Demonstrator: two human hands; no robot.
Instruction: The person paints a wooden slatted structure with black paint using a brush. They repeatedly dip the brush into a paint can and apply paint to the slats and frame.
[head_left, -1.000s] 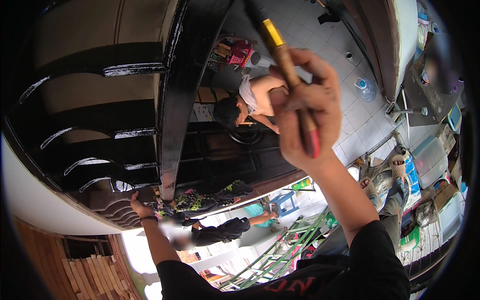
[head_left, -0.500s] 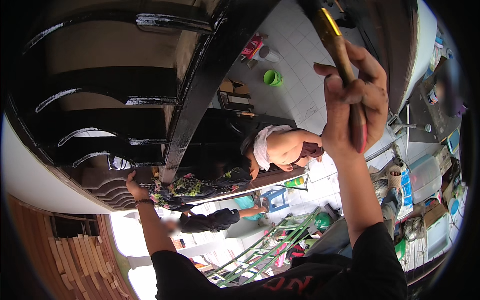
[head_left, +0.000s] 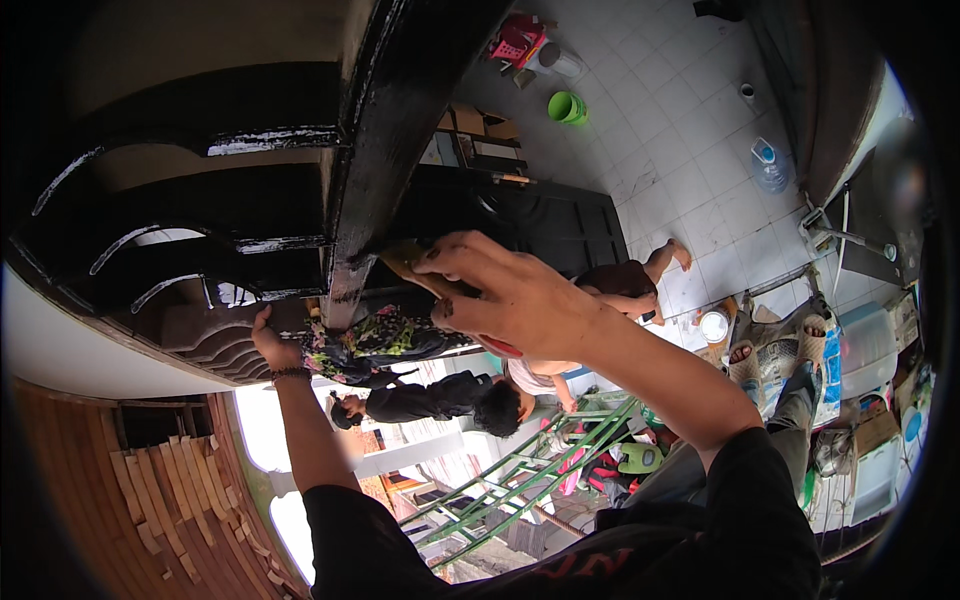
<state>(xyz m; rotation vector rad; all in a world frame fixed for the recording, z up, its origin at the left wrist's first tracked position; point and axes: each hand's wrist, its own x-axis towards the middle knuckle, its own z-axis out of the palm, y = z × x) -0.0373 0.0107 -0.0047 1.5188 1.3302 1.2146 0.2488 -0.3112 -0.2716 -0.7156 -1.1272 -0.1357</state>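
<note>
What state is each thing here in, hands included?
Right hand: closed around the brush.
Brush: held, bristle end at the post; contact hard to tell.
Left hand: raised to the frame's edge; grip unclear.
Post: black and glossy higher up, patchy near its lower end.
Slats: black, with shiny pale streaks.
Flowered cloth: bunched by the post's lower end.
Green bucket: open, no lid.

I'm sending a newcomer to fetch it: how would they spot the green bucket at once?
Find the pale tiled floor at the picture's upper right. Near its left side, just below the pink basket, is a round, open-topped bucket. Its bright green colour sets it apart from that basket and the clear bottle farther right.
</note>
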